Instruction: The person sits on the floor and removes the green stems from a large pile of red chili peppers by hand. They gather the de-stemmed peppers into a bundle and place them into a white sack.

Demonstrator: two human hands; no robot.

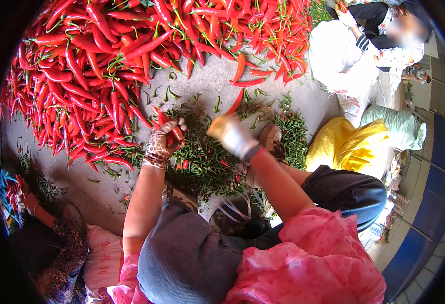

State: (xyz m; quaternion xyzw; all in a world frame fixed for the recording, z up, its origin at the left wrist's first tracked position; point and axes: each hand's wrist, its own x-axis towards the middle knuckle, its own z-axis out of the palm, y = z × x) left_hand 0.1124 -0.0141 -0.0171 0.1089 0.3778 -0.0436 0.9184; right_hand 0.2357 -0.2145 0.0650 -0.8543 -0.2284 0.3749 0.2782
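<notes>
My left hand, in a leopard-print glove, is closed around a few red chili peppers beside the large heap. My right hand, in a white glove with yellowish fingers, is blurred; a red chili shows just beyond its fingers, and whether it is gripped cannot be told. Green chili stems lie in a pile between my feet, below both hands, with small red bits among them. The big heap of red chilies with green stems spreads over the concrete floor ahead and to the left.
A yellow sack, a pale green sack and a white sack stand at the right. One person sits at the upper right, another at the lower left holding chilies. My shoes flank the stem pile.
</notes>
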